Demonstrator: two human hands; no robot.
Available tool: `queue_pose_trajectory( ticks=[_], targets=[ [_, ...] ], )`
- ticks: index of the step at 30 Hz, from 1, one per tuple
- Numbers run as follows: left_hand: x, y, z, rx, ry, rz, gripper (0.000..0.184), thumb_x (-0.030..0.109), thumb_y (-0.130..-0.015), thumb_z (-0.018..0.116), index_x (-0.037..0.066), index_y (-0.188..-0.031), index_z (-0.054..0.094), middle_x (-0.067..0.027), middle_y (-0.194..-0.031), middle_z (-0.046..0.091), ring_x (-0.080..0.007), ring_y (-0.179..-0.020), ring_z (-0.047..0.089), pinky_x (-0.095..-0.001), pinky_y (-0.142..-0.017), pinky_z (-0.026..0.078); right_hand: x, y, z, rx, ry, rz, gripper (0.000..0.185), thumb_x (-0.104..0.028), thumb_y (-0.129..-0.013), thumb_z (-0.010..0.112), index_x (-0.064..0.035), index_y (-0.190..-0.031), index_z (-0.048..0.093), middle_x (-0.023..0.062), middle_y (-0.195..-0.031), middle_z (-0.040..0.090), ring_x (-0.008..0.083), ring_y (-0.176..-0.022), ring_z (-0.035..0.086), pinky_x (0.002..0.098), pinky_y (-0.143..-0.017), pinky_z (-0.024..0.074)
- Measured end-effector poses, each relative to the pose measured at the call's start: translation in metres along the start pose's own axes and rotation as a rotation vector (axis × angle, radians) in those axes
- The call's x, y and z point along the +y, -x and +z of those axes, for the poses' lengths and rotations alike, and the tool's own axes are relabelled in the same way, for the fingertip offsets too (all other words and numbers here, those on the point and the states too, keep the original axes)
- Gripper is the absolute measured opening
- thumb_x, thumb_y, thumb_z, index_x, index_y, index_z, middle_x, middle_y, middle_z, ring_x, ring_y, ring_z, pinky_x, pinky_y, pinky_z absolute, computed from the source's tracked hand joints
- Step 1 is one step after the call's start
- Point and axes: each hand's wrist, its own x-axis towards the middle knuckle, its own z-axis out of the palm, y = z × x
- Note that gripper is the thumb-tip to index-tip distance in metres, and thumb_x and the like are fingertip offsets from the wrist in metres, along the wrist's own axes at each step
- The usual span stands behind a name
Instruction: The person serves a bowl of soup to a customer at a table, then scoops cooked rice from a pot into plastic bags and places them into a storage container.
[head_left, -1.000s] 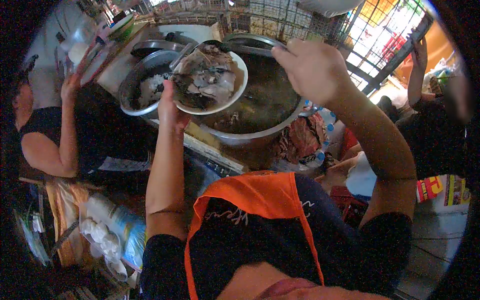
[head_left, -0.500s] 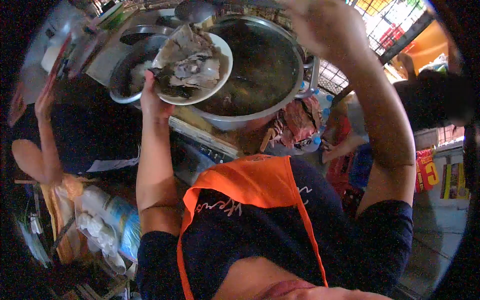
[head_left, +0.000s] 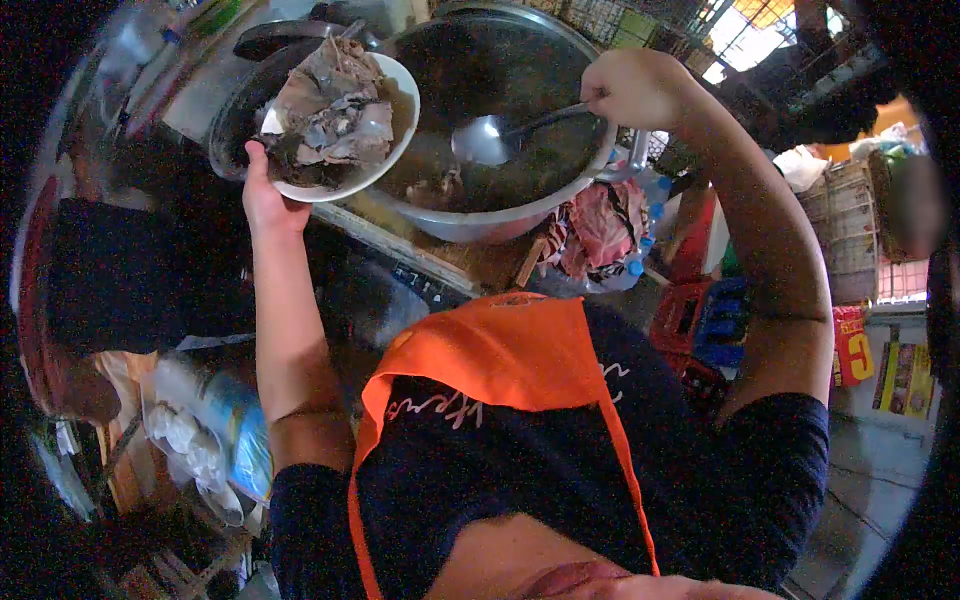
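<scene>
My left hand (head_left: 273, 205) grips the lower left rim of a white bowl (head_left: 408, 110), thumb on top. The bowl is tilted and heaped with pieces of greyish-brown cooked meat (head_left: 345, 110). My right hand (head_left: 640, 90) is closed round the handle of a metal ladle (head_left: 485, 140). The ladle's shiny head hangs over the dark broth, inside the rim of a large metal pot (head_left: 480, 225); whether it touches the liquid I cannot tell. The bowl is at the pot's left side, partly in front of it.
Behind the bowl sits a smaller pot (head_left: 228, 140), with a round dark lid (head_left: 285, 38) near it. Reddish meat-like packets (head_left: 605, 225) and bottles with blue caps (head_left: 637, 268) stand right of the pot. Red and blue crates (head_left: 715, 320) lie further right. A person in dark clothing (head_left: 120, 270) is at left.
The ladle has moved from above the bowl to over the big pot, and my right hand has come down. The bowl has shifted left with my left hand.
</scene>
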Motion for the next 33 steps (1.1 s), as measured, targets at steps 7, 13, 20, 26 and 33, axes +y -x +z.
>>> queue_pose_trajectory(
  ticks=[7,13,20,26,33],
  targets=[
    [-0.004,0.005,-0.006,-0.061,0.064,0.072,0.048,0.041,-0.085,0.036,0.003,-0.115,0.042,-0.0099,-0.115,0.046,-0.027,-0.106,0.044,-0.043,-0.088,0.035,0.036,-0.005,-0.004,-0.221,-0.035,0.03,0.022,-0.017,-0.06,0.053,-0.0039,-0.076,0.06,0.011,-0.064,0.057,0.024,-0.065,0.058,0.034,-0.058,0.0449],
    [-0.005,0.009,0.0,0.044,0.119,0.092,0.046,0.037,-0.087,0.034,0.003,-0.118,0.038,-0.0102,-0.12,0.041,-0.0262,-0.11,0.04,-0.0426,-0.092,0.032,0.061,-0.006,0.006,-0.324,-0.512,-0.19,0.019,-0.017,-0.064,0.054,-0.001,-0.071,0.058,0.004,-0.052,0.051,0.0132,-0.047,0.049,0.0275,-0.045,0.0386],
    [-0.011,0.006,0.007,0.013,0.12,0.141,0.045,0.036,-0.088,0.032,0.003,-0.118,0.037,-0.0104,-0.12,0.042,-0.0261,-0.11,0.04,-0.0423,-0.092,0.032,0.107,-0.006,-0.016,-0.257,-0.655,-0.069,0.017,-0.018,-0.067,0.053,-0.0019,-0.071,0.056,0.0001,-0.051,0.047,0.0089,-0.044,0.044,0.0236,-0.04,0.0329],
    [-0.016,0.006,0.023,0.028,0.083,0.144,0.042,0.034,-0.088,0.033,0.005,-0.119,0.035,-0.0108,-0.118,0.042,-0.0246,-0.108,0.042,-0.0419,-0.089,0.034,0.12,-0.026,-0.071,-0.24,-0.602,0.016,0.012,-0.014,-0.07,0.05,-0.0057,-0.072,0.057,0.0007,-0.054,0.049,0.0095,-0.046,0.047,0.0223,-0.04,0.0356],
    [-0.026,0.022,0.054,0.05,0.031,0.118,0.044,0.036,-0.087,0.036,0.006,-0.12,0.036,-0.0087,-0.118,0.043,-0.0246,-0.107,0.043,-0.0433,-0.087,0.036,0.046,-0.006,-0.137,-0.08,-0.471,0.091,0.023,-0.023,-0.071,0.049,-0.0027,-0.078,0.058,0.0093,-0.068,0.057,0.0187,-0.058,0.051,0.0323,-0.055,0.04]
  ],
)
